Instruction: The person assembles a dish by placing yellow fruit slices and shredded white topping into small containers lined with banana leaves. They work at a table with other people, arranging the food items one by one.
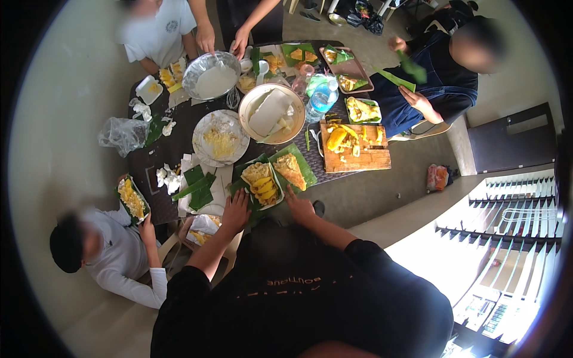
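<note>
My left hand [236, 210] lies flat, fingers apart, on the near edge of a green banana leaf [242, 190] at the front of a dark table [179, 125]. A small white tray of yellow food [262, 182] sits on that leaf, just beyond my fingers. My right hand [298, 206] rests at the table edge, its fingertips touching the near corner of a second banana leaf [305, 170], which carries a triangular orange-yellow piece [290, 169]. Neither hand holds anything.
On the table stand a wooden cutting board [358, 160] with yellow fruit, a wide bowl [271, 113], a metal bowl of white liquid [210, 76], a plate [221, 138] and a water bottle [322, 98]. Other people sit at the left [113, 250], upper left [158, 33] and upper right [441, 77].
</note>
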`<state>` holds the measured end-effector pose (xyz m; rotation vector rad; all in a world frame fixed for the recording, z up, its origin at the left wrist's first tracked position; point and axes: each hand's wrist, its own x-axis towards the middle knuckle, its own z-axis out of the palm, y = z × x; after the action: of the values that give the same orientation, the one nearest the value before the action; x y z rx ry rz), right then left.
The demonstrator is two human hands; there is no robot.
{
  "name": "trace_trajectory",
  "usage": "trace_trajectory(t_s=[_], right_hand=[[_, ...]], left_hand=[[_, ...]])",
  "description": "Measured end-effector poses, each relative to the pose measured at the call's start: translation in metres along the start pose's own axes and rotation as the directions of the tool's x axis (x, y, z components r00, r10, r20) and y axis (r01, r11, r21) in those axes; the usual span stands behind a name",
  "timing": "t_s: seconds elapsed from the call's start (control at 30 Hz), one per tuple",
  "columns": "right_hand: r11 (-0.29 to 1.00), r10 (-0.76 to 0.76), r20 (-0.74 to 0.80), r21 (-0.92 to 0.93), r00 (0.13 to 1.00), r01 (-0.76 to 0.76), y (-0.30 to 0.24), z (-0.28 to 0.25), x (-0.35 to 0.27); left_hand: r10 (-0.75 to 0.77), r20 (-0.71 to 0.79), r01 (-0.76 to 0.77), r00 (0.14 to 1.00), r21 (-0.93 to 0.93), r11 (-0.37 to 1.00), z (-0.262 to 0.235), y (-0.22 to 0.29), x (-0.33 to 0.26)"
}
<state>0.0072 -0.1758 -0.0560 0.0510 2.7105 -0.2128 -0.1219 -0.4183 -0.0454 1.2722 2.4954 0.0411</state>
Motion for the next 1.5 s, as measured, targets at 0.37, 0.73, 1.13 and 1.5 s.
trace_trajectory(t_s=[0.37,0.73,1.13,1.5], right_hand=[[0.996,-0.043,-0.115,0.070,0.992,0.052,0.010,0.013,0.000],[0.978,-0.161,0.019,0.138,0.987,0.157,0.027,0.007,0.011],[0.984,-0.173,0.089,0.054,0.981,0.168,0.028,0.003,0.019],[0.972,-0.209,0.093,0.132,0.973,0.196,0.033,-0.022,0.001]], left_hand=[[-0.011,0.210,0.001,0.978,0.051,0.999,-0.017,0.005,0.009],[-0.052,0.372,-0.004,0.927,0.148,0.989,-0.030,0.008,0.018],[-0.107,0.466,-0.052,0.878,0.315,0.948,-0.030,0.013,0.023],[0.017,0.240,-0.055,0.971,0.153,0.987,-0.017,0.002,0.011]])
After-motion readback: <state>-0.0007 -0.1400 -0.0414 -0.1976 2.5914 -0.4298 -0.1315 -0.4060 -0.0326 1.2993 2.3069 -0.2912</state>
